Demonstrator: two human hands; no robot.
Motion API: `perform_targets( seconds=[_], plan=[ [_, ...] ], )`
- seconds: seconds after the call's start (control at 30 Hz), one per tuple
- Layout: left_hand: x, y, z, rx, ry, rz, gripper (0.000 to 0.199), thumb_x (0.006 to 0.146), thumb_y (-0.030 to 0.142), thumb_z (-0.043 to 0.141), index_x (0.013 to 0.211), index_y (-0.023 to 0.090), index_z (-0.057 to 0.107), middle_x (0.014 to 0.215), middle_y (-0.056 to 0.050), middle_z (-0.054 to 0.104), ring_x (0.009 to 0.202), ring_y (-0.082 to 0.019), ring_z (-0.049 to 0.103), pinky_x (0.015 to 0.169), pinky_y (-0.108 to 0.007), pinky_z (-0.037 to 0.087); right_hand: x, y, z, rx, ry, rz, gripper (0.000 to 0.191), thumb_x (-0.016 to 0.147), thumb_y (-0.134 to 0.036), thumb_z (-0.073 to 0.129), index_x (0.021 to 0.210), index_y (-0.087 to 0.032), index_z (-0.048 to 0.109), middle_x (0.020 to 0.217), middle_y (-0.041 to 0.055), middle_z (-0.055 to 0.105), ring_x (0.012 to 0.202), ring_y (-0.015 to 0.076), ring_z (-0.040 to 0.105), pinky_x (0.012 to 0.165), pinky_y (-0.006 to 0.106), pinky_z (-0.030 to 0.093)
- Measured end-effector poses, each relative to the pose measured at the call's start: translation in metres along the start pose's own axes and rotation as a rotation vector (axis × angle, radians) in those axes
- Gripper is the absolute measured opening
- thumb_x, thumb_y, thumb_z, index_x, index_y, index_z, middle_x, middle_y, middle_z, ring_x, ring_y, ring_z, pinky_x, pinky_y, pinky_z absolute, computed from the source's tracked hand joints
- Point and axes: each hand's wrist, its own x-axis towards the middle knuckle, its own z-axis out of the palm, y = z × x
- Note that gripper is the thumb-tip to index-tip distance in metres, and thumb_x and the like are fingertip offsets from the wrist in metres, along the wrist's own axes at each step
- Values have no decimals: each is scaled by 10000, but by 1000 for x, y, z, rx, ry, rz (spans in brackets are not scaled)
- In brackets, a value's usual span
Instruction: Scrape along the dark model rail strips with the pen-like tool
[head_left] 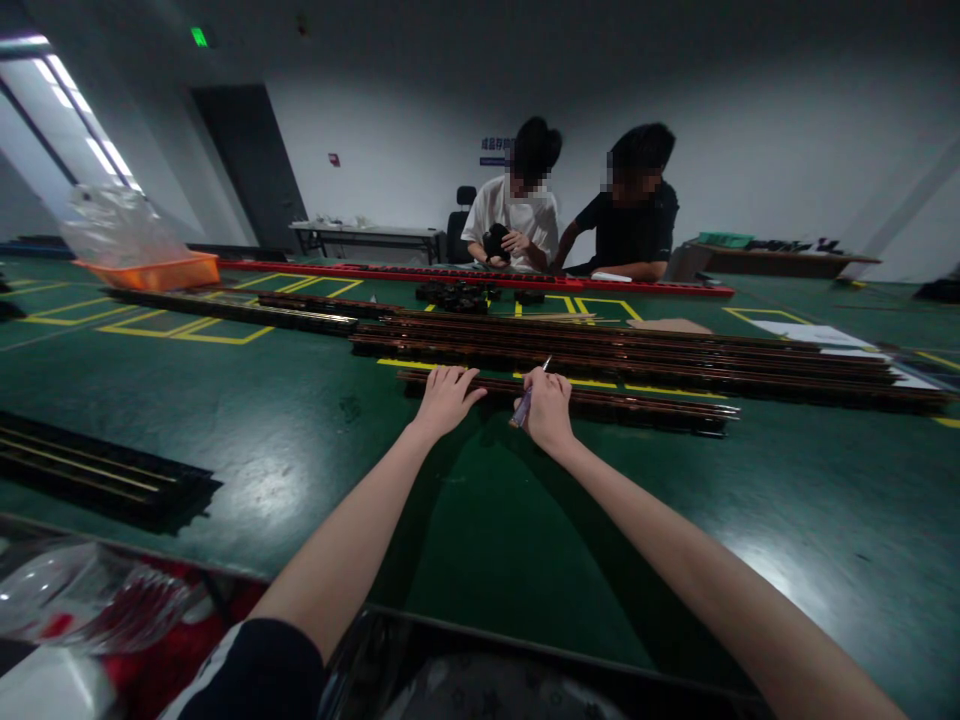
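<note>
A long dark rail-like strip [637, 408] with thin coppery lines lies across the green table [480, 540] in front of me. My left hand [448, 398] rests on its left part, fingers stretched out and thumb apart. My right hand [550, 408] is closed around a slim tool [523, 408] with a purplish handle and a thin metal tip pointing up and away. That tip is over the strip; whether it touches is too small to tell. Just behind lies a wide stack of similar dark strips [645, 350].
More dark strips [97, 465] lie at the left. An orange basket [150, 272] holding a clear plastic bag stands far left. White paper [817, 335] lies at the right. Across the table sit two people, one in a white shirt [517, 215], one in black [630, 225], behind a red rail [600, 283].
</note>
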Motion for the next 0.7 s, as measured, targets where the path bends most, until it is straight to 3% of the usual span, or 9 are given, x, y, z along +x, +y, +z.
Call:
perform_targets(
  seconds=[0.17, 0.37, 0.5, 0.7],
  plan=[
    [0, 0, 0, 1, -3, -2, 461, 925, 455, 353, 1279, 194, 494, 1213, -100, 556, 1159, -255, 447, 1032, -420, 303, 0, -3, 2, -66, -26, 54, 140, 714, -174, 477, 830, -192, 401, 798, 68, 586, 841, 229, 508, 887, 348, 269],
    [0, 0, 0, -6, -3, 3, 465, 926, 458, 347, 1278, 191, 490, 1214, -101, 553, 1156, -254, 447, 1027, -420, 304, 1, -5, -1, -134, -15, 109, 286, 616, 6, 406, 829, -185, 408, 794, 73, 587, 838, 227, 505, 849, 333, 251],
    [0, 0, -1, -3, -4, 4, 465, 929, 454, 342, 1281, 188, 490, 1209, -102, 555, 1152, -253, 450, 1024, -417, 306, 1, -1, -4, -84, 8, 166, 294, 615, 14, 373, 825, -189, 401, 830, 79, 600, 863, 232, 501, 832, 328, 254],
    [0, 1, -1, 15, 5, 3, 451, 925, 442, 360, 1272, 189, 498, 1209, -99, 558, 1145, -254, 453, 1021, -413, 307, 0, 0, -1, -21, -51, 4, 246, 629, -68, 451, 836, -190, 397, 867, 77, 611, 866, 217, 506, 839, 327, 259]
  ],
)
